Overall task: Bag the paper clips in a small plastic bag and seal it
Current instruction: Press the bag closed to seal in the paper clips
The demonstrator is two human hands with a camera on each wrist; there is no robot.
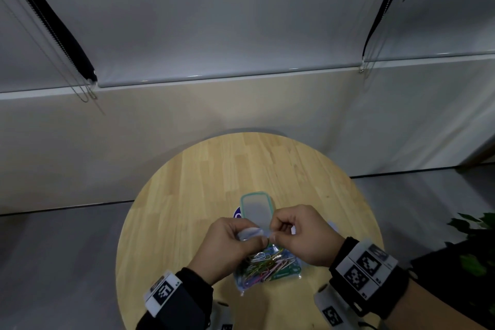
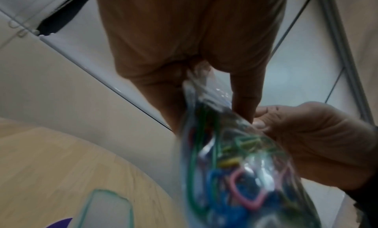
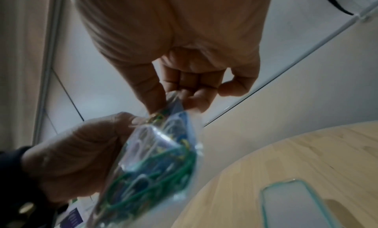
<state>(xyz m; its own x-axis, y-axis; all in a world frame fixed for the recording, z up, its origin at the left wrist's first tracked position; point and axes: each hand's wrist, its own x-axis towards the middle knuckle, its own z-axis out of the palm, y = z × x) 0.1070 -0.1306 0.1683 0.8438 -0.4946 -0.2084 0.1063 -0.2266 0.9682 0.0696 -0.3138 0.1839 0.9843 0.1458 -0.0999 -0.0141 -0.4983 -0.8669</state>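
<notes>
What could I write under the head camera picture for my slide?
Two hands, left hand and right hand, pinch the top of a plastic bag of colourful paper clips above a round wooden table.

Showing as clear, glossy, crinkled plastic: the small bag [image 1: 263, 269], catching highlights while pinched at its top. Gleaming inside it as smooth coloured coated wire: the paper clips [image 1: 267, 262]. Lying matt with pale wood grain: the round table [image 1: 214, 177], carrying a frosted, translucent plastic lid [image 1: 255, 209] edged in smooth green.
</notes>
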